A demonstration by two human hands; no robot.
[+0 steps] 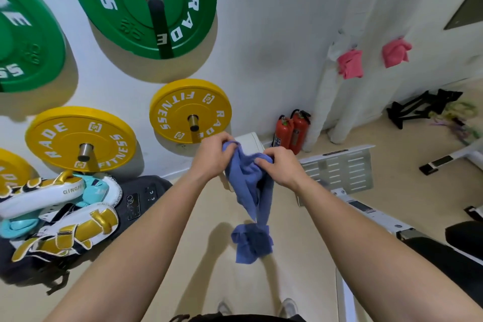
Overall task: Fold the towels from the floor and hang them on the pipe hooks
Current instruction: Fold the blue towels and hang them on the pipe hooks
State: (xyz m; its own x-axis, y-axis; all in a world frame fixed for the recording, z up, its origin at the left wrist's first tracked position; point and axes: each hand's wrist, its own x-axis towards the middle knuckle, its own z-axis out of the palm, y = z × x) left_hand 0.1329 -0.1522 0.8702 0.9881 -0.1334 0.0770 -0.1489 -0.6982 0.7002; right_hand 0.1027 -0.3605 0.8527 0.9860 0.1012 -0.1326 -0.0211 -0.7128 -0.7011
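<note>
The towel is blue. Two other towels are pink. The big weight plates are green and the smaller weight plates yellow, both with white letters. The fire extinguishers are red.

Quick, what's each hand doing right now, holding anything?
Left hand: closed, gripping the top edge of the blue towel.
Right hand: closed, pinching the same towel beside it.

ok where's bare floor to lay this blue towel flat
Bare beige floor lies under the hanging blue towel, between the black bag piled with gold-and-white boxing pads on the left and the white bench frame on the right. Those sides and the corner by the red fire extinguishers are crowded.
</note>
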